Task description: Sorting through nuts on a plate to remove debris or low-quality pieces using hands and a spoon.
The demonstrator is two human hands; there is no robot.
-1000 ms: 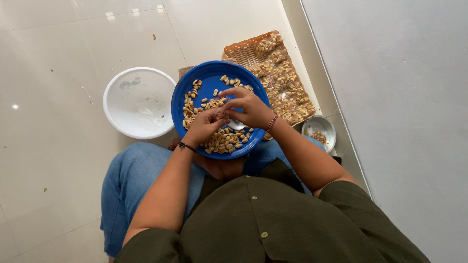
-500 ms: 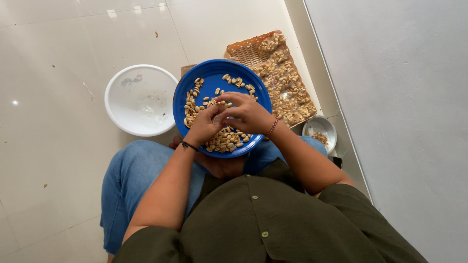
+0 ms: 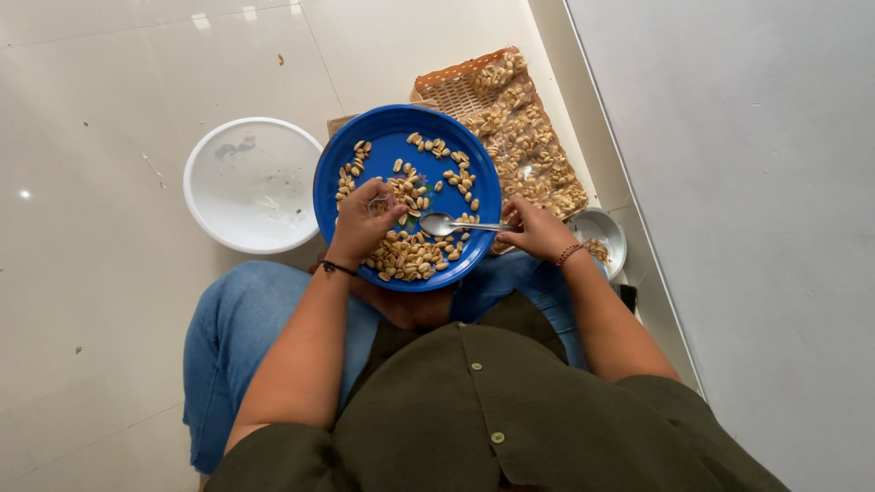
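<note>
White floor; left hand [image 3: 360, 228] pinches peanuts [image 3: 410, 255], right hand [image 3: 538, 230] grips spoon [image 3: 456, 224]

Gleaming underfoot, a floor [image 3: 109, 301] of large glossy off-white tiles with thin grout lines, catching small bright reflections of ceiling light along the top edge and at the left, meeting a plain pale grey wall [image 3: 756, 182] running down the right.

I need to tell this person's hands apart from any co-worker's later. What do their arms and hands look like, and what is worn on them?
Both forearms are bare. The left hand has a thin dark band at the wrist; the right hand has a reddish-brown beaded bracelet. Dark olive-green sleeves of a buttoned shirt reach about the elbows. No rings can be made out.
</note>
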